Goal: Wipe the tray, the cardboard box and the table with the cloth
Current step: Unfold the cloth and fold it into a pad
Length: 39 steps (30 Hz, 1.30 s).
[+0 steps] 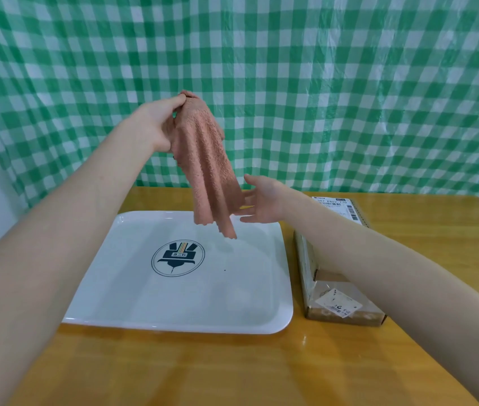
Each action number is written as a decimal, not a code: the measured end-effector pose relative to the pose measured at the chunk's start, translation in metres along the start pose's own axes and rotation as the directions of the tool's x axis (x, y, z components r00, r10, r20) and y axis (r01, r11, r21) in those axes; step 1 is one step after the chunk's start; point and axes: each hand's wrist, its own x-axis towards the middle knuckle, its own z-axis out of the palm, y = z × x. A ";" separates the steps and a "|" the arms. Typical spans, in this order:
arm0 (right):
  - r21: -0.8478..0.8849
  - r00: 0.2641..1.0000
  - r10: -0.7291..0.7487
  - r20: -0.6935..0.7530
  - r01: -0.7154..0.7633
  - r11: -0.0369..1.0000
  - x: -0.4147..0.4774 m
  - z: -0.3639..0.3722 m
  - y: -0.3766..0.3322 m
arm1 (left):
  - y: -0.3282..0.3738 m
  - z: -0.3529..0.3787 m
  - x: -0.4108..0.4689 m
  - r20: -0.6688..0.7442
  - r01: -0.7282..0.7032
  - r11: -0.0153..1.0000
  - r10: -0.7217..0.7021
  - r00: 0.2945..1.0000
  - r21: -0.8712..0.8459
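My left hand [157,124] is raised above the table and pinches the top of a pink terry cloth [207,168], which hangs down over the far edge of the white tray [132,300]. The tray lies flat on the wooden table [191,370] and carries a dark round logo in its middle. My right hand [261,202] is open with fingers spread, right beside the cloth's lower right edge; whether it touches the cloth I cannot tell. A flat cardboard box [324,294] with shipping labels lies to the right of the tray, partly under my right forearm.
A green and white checked plastic sheet [334,83] hangs as a backdrop behind the table. The table's right edge runs diagonally at the lower right. A small dark speck sits on the tray right of the logo.
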 end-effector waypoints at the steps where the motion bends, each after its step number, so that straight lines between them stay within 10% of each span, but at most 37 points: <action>1: 0.022 1.000 -0.002 0.011 0.002 1.000 -0.001 0.001 0.001 | 0.000 0.000 0.000 0.006 0.007 1.000 -0.007 1.000 -0.004; 29: 0.475 0.960 -0.260 -0.107 0.279 0.835 -0.021 -0.009 -0.009 | -0.003 -0.002 0.002 0.019 -0.015 0.999 0.016 1.000 -0.031; 39: 0.096 0.958 -0.283 0.048 0.278 0.956 -0.032 -0.020 -0.018 | -0.004 -0.004 0.003 -0.053 -0.016 0.999 0.017 0.998 0.032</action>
